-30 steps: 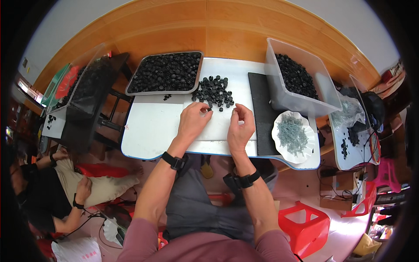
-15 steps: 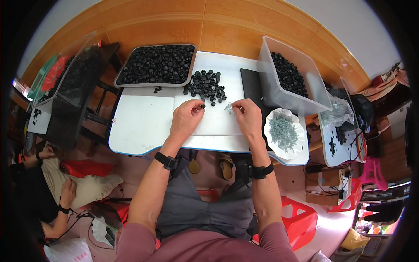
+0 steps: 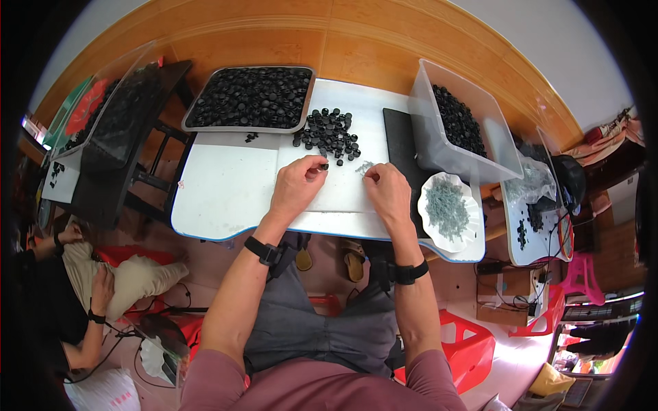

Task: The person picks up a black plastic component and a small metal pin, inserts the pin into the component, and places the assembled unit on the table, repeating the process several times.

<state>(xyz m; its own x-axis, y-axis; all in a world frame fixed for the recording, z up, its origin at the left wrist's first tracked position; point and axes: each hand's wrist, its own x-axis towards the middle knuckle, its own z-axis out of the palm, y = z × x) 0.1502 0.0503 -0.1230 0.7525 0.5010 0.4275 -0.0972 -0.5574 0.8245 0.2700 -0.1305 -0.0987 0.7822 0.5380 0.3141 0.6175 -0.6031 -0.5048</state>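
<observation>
My left hand is closed in a pinch around a small black cap, above the white table. Opposite it, my right hand has thumb and forefinger pressed together; anything between them is too small to make out. Just beyond those fingertips lie a few thin grey-green pieces. A loose pile of black caps spreads over the table ahead of both hands. More grey-green pieces fill a white scalloped dish on the right, beside my right hand.
A metal tray heaped with black caps stands at the back left. On a black board at the right rests a translucent bin of black parts. To the left, another person's hand lies near their lap. A red stool stands lower right.
The view has shifted slightly. My right fingers have come down closer to the table beside the grey-green pieces. My left hand still pinches the black cap.
</observation>
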